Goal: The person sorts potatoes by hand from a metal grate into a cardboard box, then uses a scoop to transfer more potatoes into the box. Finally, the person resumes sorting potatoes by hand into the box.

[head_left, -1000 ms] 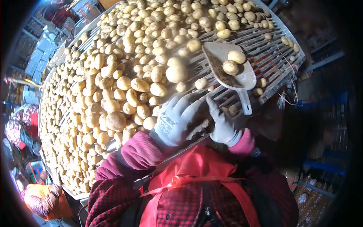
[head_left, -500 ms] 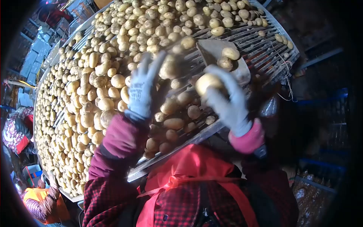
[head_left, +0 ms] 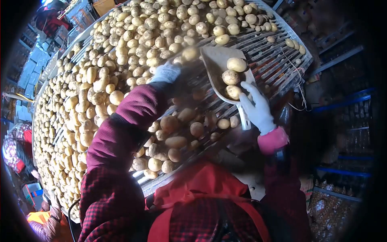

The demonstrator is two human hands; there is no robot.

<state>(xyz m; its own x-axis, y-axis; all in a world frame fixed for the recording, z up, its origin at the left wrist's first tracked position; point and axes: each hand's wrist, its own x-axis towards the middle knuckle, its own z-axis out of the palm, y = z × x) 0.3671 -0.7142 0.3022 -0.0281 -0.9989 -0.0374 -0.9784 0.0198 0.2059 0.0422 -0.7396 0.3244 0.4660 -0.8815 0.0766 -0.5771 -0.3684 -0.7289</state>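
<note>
My gloved left hand (head_left: 166, 73) reaches forward over the heap of potatoes (head_left: 117, 64), palm down, its fingers blurred and partly hidden. A single potato (head_left: 190, 53) lies just beyond its fingertips. A scoop (head_left: 217, 56) rests on the slatted rack, its white handle (head_left: 244, 117) pointing towards me. Three potatoes sit in a row inside it, the nearest potato (head_left: 233, 92) at the scoop's rear edge. Beside that one, my gloved right hand (head_left: 258, 111) is open, fingers apart, with fingertips right at the potato.
The slatted metal rack (head_left: 278, 52) shows bare bars at the right. Loose potatoes (head_left: 175, 142) lie close in front of me. At the left edge, one person (head_left: 18, 147) and another in orange (head_left: 44, 222) stand along the rack. A thin string (head_left: 300, 86) hangs off its right side.
My right hand has let go of a potato in the scoop and moved right and slightly down. My left hand has moved forward and right over the heap.
</note>
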